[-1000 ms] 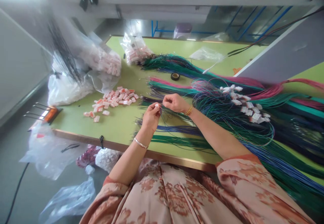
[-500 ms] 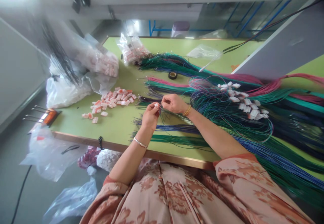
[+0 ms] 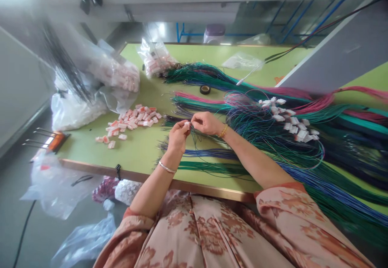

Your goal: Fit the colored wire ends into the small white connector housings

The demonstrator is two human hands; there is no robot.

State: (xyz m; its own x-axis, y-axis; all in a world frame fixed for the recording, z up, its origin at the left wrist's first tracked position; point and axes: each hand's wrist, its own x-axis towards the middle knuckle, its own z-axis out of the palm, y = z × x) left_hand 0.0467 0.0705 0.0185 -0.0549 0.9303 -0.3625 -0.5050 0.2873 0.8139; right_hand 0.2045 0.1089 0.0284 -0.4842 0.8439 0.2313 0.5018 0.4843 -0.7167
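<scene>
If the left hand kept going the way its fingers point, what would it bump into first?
Almost at once the right hand: the left hand points at it, pinching a small white connector between them. Depth is hard to judge.

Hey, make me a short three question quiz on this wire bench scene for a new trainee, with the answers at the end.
1. True or false: the left hand pinches a small white connector.
2. Which lies nearest the black tape roll: A the pink wires, B the orange tool, C the floor bags?
3. Fill in: the loose pile of connectors lies on the person's ____ side.

Key: 1 true. 2 A. 3 left. The right hand meets the left at that connector, over the green table.
</scene>
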